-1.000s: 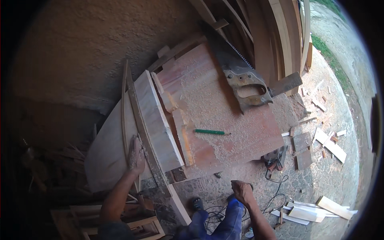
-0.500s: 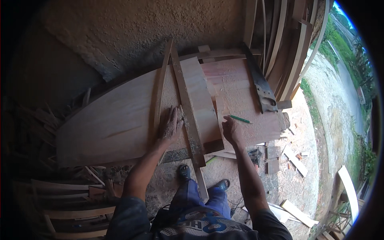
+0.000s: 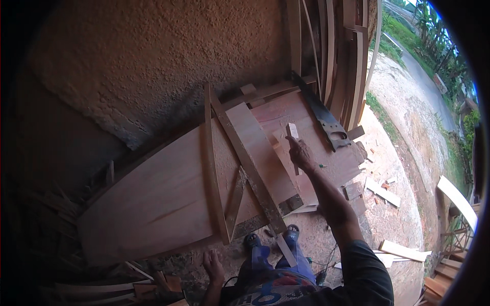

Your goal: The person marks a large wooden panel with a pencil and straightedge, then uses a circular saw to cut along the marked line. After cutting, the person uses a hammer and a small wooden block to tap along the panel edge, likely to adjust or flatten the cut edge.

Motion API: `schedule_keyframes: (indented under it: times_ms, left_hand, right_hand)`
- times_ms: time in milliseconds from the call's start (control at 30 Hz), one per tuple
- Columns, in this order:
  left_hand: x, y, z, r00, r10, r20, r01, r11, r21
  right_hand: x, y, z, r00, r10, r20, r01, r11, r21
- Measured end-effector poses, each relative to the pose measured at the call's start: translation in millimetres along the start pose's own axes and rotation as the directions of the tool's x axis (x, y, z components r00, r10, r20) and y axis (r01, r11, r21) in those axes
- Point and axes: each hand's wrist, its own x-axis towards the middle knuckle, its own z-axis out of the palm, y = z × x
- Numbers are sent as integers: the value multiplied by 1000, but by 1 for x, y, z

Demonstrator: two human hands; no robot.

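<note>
My right hand [image 3: 302,155] is closed around a short wooden block [image 3: 292,131], whose pale end sticks up past my fingers, above a reddish sawdust-covered board. Low in front of my body, off the board's near edge, my left hand [image 3: 213,266] is lifted with fingers loosely bent and nothing visible in it. Two long wooden strips, a narrow left one [image 3: 210,153] and a wider right one [image 3: 246,158], meet at the far end on a big pale panel [image 3: 153,191]. Between them lies a short slanting piece [image 3: 236,201]. A green pencil [image 3: 322,166] shows partly beside my right forearm.
A handsaw [image 3: 329,125] lies at the board's right side. Long planks [image 3: 352,66] lean at the back right against a rough wall [image 3: 168,56]. Offcuts [image 3: 383,191] litter the floor at right. Scrap wood [image 3: 102,290] is piled at lower left.
My left hand has come off the panel and moved down toward my body. The right hand now holds the wooden block. The view has shifted, and the slanting piece between the strips is uncovered.
</note>
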Motion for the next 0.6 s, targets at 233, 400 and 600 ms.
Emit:
schedule_keyframes:
  times_ms: [233, 400, 600]
  left_hand:
    - [-15, -15, 4, 991, -86, -101, 99, 988, 122]
    - [-8, -20, 16, 945, -317, -85, 287, 923, -257]
    - [37, 7, 57, 985, -159, 65, 168, 811, -560]
  right_hand:
    - [84, -1, 45, 926, -207, 317, 264, 953, -148]
    - [108, 20, 85, 979, -189, 76, 201, 956, -213]
    - [90, 17, 35, 977, -77, -197, 111, 979, 171]
